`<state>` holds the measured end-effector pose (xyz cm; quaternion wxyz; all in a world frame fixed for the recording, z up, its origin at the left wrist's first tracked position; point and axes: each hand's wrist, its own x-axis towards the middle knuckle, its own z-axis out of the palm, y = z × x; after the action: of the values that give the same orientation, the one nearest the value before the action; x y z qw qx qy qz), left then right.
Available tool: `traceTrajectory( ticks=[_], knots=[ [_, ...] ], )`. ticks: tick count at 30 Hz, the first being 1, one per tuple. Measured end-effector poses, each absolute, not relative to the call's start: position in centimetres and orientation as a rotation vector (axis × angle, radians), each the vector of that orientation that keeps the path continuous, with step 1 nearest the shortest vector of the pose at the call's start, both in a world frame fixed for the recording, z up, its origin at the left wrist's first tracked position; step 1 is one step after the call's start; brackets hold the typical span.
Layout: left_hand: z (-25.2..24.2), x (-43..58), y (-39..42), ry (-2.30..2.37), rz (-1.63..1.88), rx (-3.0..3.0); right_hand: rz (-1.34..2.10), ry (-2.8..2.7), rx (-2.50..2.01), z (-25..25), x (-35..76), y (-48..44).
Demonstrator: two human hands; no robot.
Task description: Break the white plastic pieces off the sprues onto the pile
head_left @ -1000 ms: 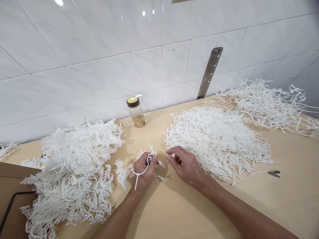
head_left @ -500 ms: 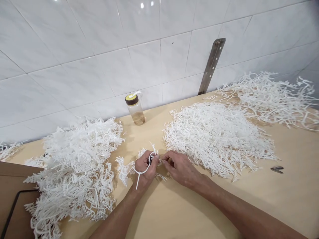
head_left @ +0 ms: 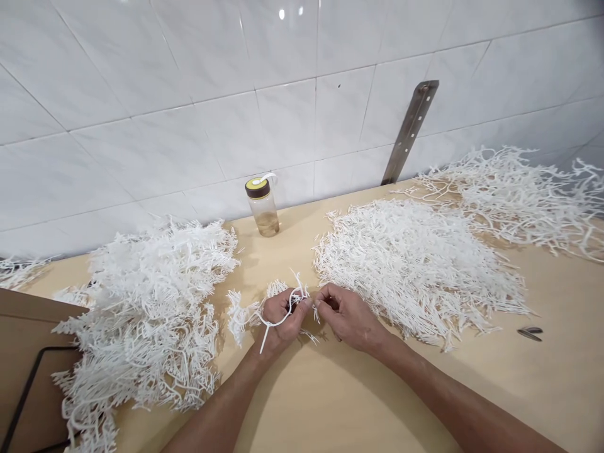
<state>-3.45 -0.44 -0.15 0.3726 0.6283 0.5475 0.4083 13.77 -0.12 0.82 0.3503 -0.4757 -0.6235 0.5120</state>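
1. While both hands work close together on the near side of the bottle (head_left: pixel 263 211), the left hand (head_left: pixel 282 318) pinches a white branched piece (head_left: pixel 267 326) between its thumb and forefinger; its other fingers are curled inward.
2. This branched piece is nearer to the person than the bottle; one thin stem of it bends over the left hand, and its end points down toward the wrist.
3. The right hand (head_left: pixel 350 316), which is nearer than the bottle and to its right, has thumb and forefinger pressed together on a small white sprig (head_left: pixel 316 312). I cannot tell if this sprig is joined with the branched piece.
4. A white tuft (head_left: pixel 236 318) lies on the table (head_left: pixel 325 396), nearer than the bottle and slightly to its left.
5. To the left of the bottle there is a thick heap of frilled white pieces (head_left: pixel 155 302), and beyond it, farther left, a brown box (head_left: pixel 33 333).
6. To the right of the bottle lies a dense heap of thin white pieces (head_left: pixel 415 270); farther right is a looser heap of white branches (head_left: pixel 523 195).
7. Far to the right of the bottle, and nearer than it, rests a small dark tool (head_left: pixel 530 333).
8. Behind the bottle stands a tiled wall (head_left: pixel 202 126); to the bottle's right, a metal strip (head_left: pixel 409 133) with holes leans against it.
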Motion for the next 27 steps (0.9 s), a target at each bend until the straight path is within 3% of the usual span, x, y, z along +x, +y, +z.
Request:
traceTrajectory(
  ticks=[10,27],
  knots=[
    [0.03,-3.3,-0.69,1.41,1.09,1.58,1.638,-1.503,-1.134,0.8,14.07,-0.03],
    [-0.45,-3.26,-0.9,1.39,1.131,1.61,1.572,-1.582,-1.159,0.14,14.11,0.02]
  ],
)
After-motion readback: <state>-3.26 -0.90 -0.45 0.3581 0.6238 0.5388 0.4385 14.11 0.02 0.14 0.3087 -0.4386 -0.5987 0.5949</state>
